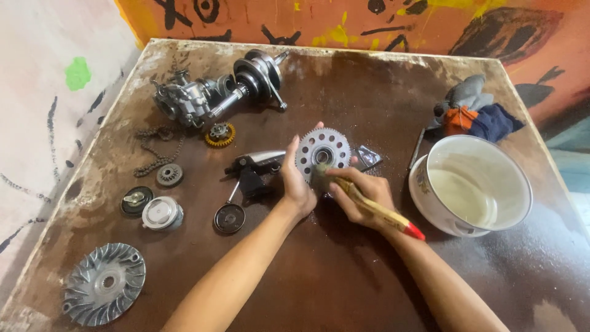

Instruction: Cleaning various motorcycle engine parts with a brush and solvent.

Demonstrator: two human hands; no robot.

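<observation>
The sprocket (323, 151) stood tilted on the counter (344, 264), mid-table, propped by the left hand (296, 182), whose fingers curled round its rim. The right hand (362, 195) gripped a brush (369, 206), bristles pressed to the gear's lower face; cleaning seemed in hand. A bowl (470, 184) of liquid sat just right. Next, I judged, the wheel wanted turning to reach unbrushed teeth.

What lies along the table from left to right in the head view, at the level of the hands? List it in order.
Finned metal disc → round silver cap → small black round mirror → left hand holding the toothed gear → right hand with the wooden-handled brush → white bowl.
</observation>
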